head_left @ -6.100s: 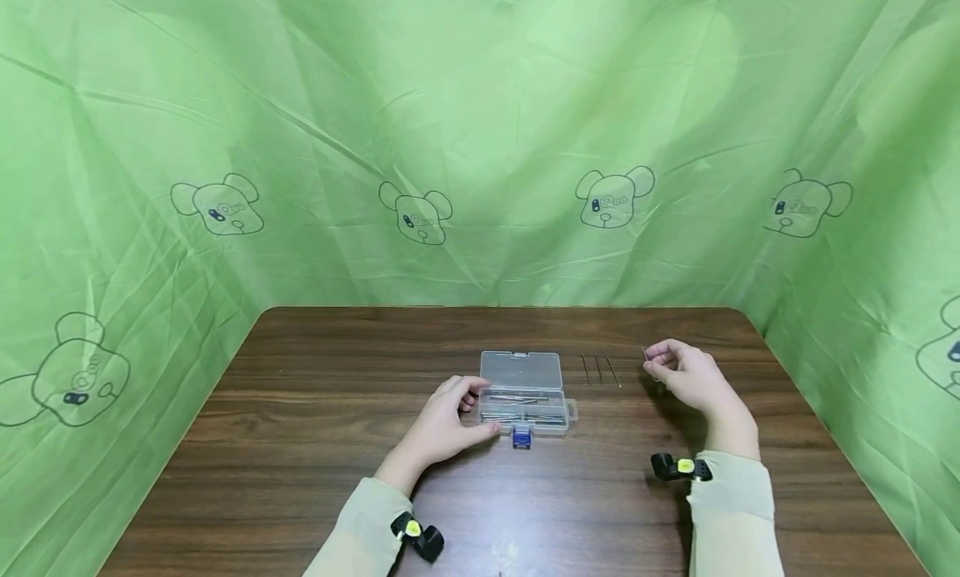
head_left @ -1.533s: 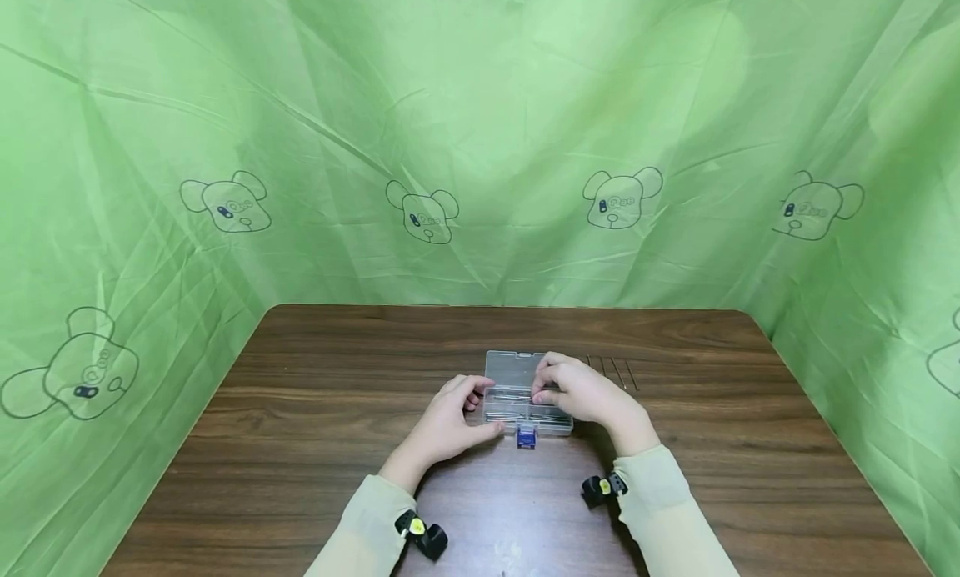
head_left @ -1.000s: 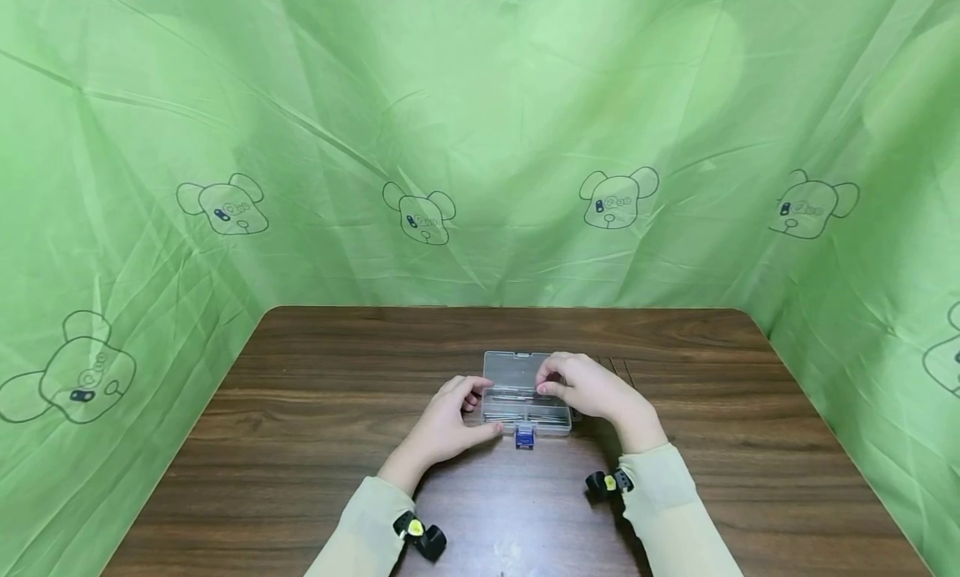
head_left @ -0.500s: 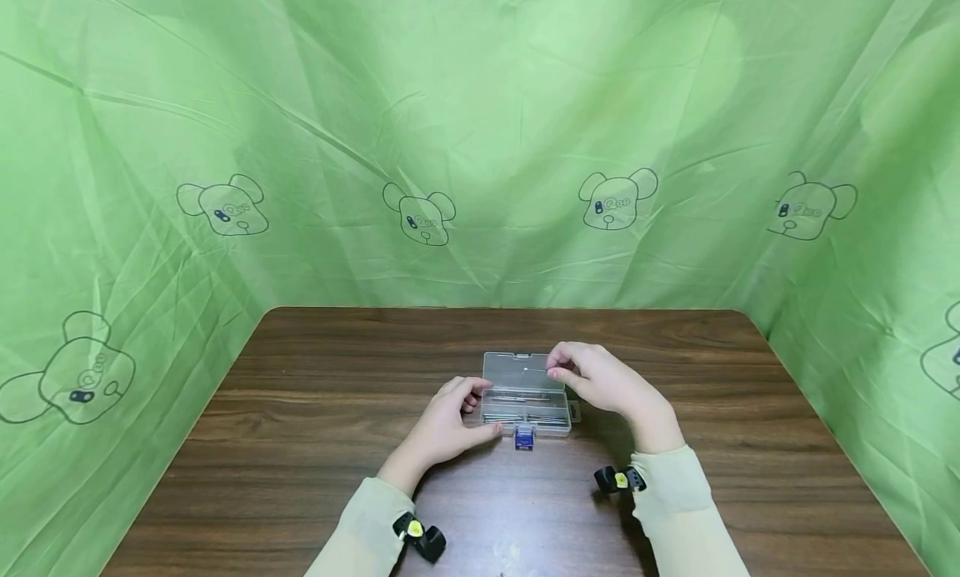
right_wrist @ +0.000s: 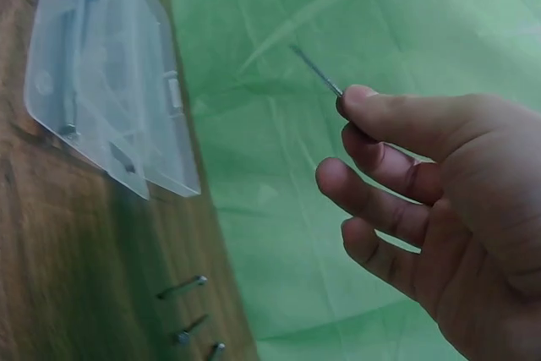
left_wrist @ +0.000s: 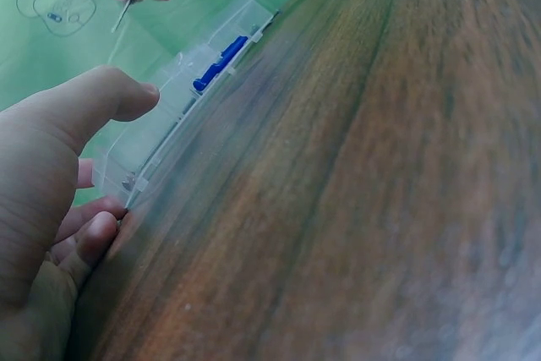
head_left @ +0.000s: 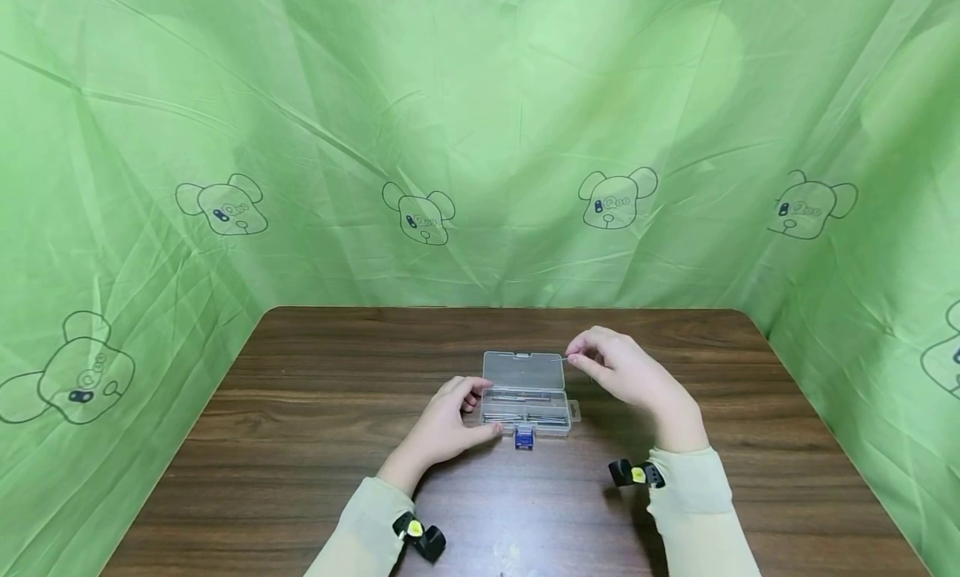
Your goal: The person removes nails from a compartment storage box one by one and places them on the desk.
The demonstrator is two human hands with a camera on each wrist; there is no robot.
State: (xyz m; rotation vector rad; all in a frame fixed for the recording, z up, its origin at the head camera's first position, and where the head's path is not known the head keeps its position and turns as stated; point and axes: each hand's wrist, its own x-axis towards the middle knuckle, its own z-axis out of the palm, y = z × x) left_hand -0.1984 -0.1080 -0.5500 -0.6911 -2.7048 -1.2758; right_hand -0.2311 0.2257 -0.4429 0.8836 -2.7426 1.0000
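Note:
A clear plastic box [head_left: 561, 428] stands with its lid [head_left: 522, 371] tipped back and a blue latch [head_left: 523, 439] at the front. Several thin nails [head_left: 510, 418] lie in its compartments. My left hand [head_left: 442, 427] holds the box's left end, thumb at the front corner and fingers behind. Right of the lid and raised off the table, my right hand [head_left: 630, 373] pinches one nail [right_wrist: 317, 71] between thumb and index finger, its length jutting out. Loose nails [right_wrist: 180, 287] lie on the table below that hand, hidden behind it in the head view.
The dark wood table [head_left: 262, 444] ends at a green cloth backdrop [head_left: 480, 143] printed with animal heads. A hang tab [head_left: 574, 411] sticks out from the box's right end. Black wrist cameras [head_left: 637, 474] sit at both cuffs.
My right hand has come up out of the box and moved right, a nail pinched in its fingertips. Six seconds ago it was farther right, beside a row of nails. My left hand stays put.

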